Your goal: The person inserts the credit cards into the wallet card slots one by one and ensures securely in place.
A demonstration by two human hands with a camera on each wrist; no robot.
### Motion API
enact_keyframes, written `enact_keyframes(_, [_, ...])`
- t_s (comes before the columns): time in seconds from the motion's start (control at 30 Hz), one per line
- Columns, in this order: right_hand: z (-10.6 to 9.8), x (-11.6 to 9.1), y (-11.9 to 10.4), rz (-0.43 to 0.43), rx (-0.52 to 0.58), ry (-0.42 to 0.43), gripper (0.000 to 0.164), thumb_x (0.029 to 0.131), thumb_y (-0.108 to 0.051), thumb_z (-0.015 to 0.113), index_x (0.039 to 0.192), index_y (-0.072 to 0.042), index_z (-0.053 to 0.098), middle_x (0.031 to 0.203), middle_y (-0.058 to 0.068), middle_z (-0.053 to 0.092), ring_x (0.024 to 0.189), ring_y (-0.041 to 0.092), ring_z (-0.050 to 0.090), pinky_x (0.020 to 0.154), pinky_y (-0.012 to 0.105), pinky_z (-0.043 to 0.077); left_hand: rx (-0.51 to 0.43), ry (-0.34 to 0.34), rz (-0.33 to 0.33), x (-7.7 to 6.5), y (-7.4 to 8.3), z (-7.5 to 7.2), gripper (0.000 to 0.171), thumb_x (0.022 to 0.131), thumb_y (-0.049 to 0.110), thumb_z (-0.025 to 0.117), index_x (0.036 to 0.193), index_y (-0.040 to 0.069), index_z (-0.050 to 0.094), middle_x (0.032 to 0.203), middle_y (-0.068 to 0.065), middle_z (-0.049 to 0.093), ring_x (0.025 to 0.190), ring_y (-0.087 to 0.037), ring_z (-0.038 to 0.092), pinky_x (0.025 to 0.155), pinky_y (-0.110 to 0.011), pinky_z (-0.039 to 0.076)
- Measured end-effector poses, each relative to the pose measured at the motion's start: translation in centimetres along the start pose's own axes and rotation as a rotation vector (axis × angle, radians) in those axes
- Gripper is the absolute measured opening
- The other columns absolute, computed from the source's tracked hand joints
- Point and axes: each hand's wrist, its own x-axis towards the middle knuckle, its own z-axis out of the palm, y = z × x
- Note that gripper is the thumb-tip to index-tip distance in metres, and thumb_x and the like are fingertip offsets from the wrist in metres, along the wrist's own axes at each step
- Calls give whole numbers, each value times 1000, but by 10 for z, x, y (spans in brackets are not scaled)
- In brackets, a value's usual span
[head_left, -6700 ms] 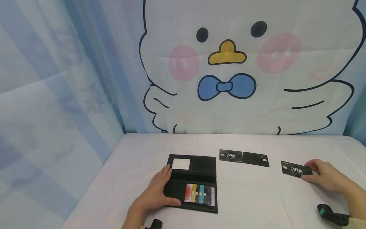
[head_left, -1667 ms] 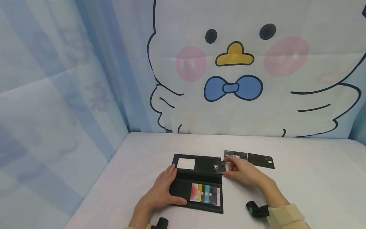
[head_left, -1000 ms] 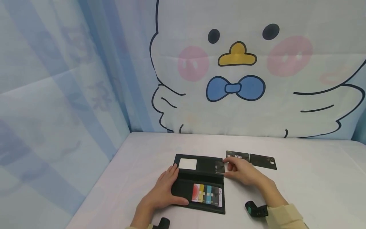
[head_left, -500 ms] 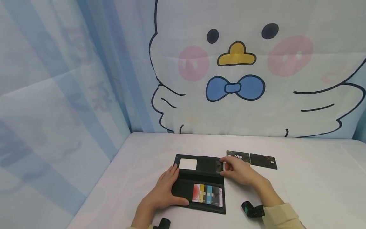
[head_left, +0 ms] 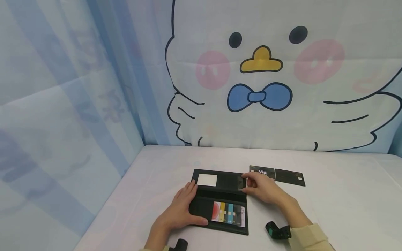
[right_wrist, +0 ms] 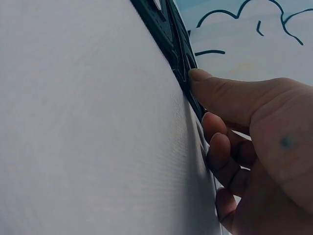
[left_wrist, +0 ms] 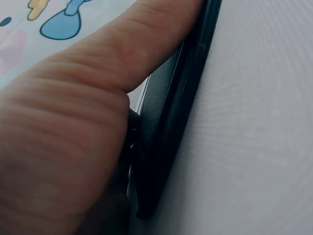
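An open black card wallet (head_left: 220,194) lies on the table. Resting over its left edge, my left hand (head_left: 179,211) has its fingers spread and its thumb on the lower flap; the left wrist view shows that thumb (left_wrist: 161,24) along the wallet's edge. At the upper flap's right end, my right hand (head_left: 263,186) has thumb and index finger at the two corners of a dark VIP card (head_left: 240,183). Most of the card is inside the flap's pocket. In the right wrist view, the right thumb (right_wrist: 220,95) touches the wallet's dark edge.
Two more black cards, a VIP card (head_left: 263,170) and a plainer card (head_left: 289,177), lie behind my right hand. Several colourful cards (head_left: 230,213) overlap in the lower flap. A white rectangle (head_left: 207,180) shows at the upper left. A cartoon curtain (head_left: 267,125) hangs behind the table.
My right hand has brought the VIP card from the far right to the wallet and slid it leftward into the upper pocket. The left hand stays on the wallet. The last half second shows little movement.
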Motion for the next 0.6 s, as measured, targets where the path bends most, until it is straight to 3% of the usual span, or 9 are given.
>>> enact_keyframes(0.23, [-6,-4,6,-16,24,2,43,91,-15,76,128,1,63,84,-4,54,73,14,48,62,28,41,0,-1,1,1,1,2,119,71,54,88,158,0,27,168,-13,14,154,-31,6,122,-54,6])
enact_keyframes(0.6, [-30,-15,24,-2,11,86,39,93,-13,73,128,0,63,87,-3,55,76,15,49,64,29,42,2,-6,-6,-2,3,-1,118,72,53,88,158,-1,27,167,-14,14,154,-32,7,122,-54,6])
